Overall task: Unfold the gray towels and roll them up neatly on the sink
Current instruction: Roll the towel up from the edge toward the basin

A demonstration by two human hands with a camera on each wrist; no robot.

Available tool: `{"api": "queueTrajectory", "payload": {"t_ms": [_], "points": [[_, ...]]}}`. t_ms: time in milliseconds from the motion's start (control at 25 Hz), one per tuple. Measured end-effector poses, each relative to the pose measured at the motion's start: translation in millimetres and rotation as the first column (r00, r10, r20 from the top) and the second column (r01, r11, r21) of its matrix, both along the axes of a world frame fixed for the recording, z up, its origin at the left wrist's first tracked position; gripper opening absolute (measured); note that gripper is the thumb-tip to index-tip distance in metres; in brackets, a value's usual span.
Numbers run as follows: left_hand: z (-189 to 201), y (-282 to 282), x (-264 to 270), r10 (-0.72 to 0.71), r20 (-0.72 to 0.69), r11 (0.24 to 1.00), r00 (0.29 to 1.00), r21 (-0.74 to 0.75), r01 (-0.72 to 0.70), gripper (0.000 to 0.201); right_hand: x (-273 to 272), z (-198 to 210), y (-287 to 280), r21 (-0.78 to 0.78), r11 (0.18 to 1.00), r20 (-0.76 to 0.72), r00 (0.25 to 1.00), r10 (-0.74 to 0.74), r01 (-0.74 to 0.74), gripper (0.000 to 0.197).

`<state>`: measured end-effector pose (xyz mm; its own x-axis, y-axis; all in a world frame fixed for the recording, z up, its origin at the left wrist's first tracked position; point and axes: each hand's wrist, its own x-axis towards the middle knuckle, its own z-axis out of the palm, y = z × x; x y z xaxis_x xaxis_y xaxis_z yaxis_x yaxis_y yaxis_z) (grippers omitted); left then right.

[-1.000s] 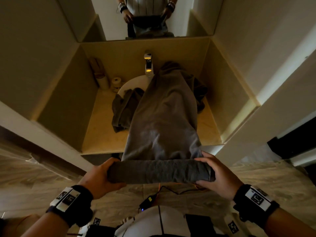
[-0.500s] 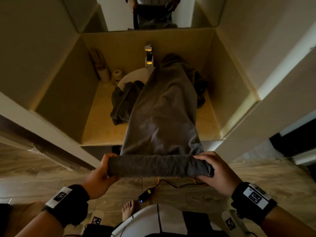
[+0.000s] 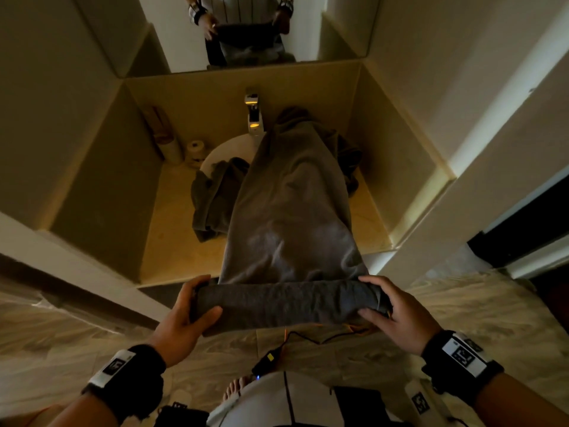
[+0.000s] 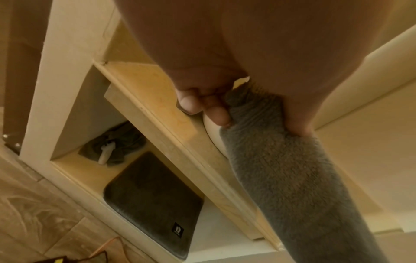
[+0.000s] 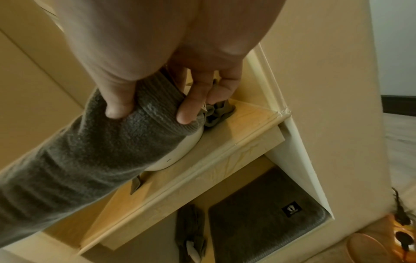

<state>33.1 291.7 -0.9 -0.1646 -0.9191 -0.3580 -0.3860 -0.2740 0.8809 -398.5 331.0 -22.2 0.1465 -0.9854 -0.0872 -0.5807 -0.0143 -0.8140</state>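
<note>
Left hand [image 3: 181, 318]: fingers over the top and thumb under, gripping the left end of the rolled part of the gray towel [image 3: 289, 229]. Crumpled gray towel [image 3: 212, 201]: heaped on the bench [image 3: 172, 241] to the left, partly over the rim of the white sink [image 3: 228, 147]. Paper roll [image 3: 195, 147]: upright at the back left corner of the bench. Gray towel, in hand: rolled portion held level in front of the bench edge; unrolled length runs away over the sink toward the faucet [image 3: 254, 114], where its far end bunches. Dark cloth [image 3: 349, 161]: partly hidden behind the towel on the right, kind not clear. Right hand [image 3: 397, 312]: fingers curled over the top, thumb beneath, gripping the right end of the roll. Dark mat [image 5: 265, 224]: on the shelf below the bench. Mirror [image 3: 246, 29]: above, reflecting both hands and the roll.
</note>
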Motion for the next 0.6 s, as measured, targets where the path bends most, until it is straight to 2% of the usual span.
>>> {"api": "queueTrajectory", "payload": {"t_ms": [80,160,240,400,480,560,600], "points": [[0.9,-6.0,-0.6,0.048,-0.044,0.996,0.998,0.076,-0.044,0.067,10.1,-0.9,1.9,0.006,0.998,-0.016,0.998,-0.058,0.058,0.045],[-1.0,-9.6,-3.9,0.044,-0.022,0.994,0.999,0.102,-0.042,0.043,18.6,-2.2,1.2,0.026,0.993,-0.041,0.993,-0.114,0.115,0.04],[-6.7,-12.0,-5.0,0.042,0.001,0.993,0.999,0.108,-0.042,0.036,25.8,-2.7,-3.5,0.07,0.985,-0.007,0.987,-0.159,0.159,0.035],[-7.9,-16.7,-1.3,-0.053,0.04,0.998,0.998,0.049,0.051,0.044,33.4,-9.7,-13.7,0.204,0.963,0.221,0.95,-0.22,0.176,0.03],[-5.0,-15.6,4.7,-0.111,0.085,0.994,0.99,0.013,0.11,0.048,33.9,-10.3,-16.7,0.251,0.95,0.329,0.906,-0.266,0.187,0.039],[-3.1,-14.9,10.7,-0.191,0.176,0.981,0.966,-0.009,0.195,0.075,30.2,-9.9,-18.2,0.257,0.942,0.356,0.885,-0.301,0.217,0.06],[-1.4,-15.0,13.1,-0.219,0.227,0.974,0.949,-0.01,0.227,0.084,29.0,-7.6,-18.1,0.251,0.943,0.35,0.888,-0.299,0.218,0.058]]}}
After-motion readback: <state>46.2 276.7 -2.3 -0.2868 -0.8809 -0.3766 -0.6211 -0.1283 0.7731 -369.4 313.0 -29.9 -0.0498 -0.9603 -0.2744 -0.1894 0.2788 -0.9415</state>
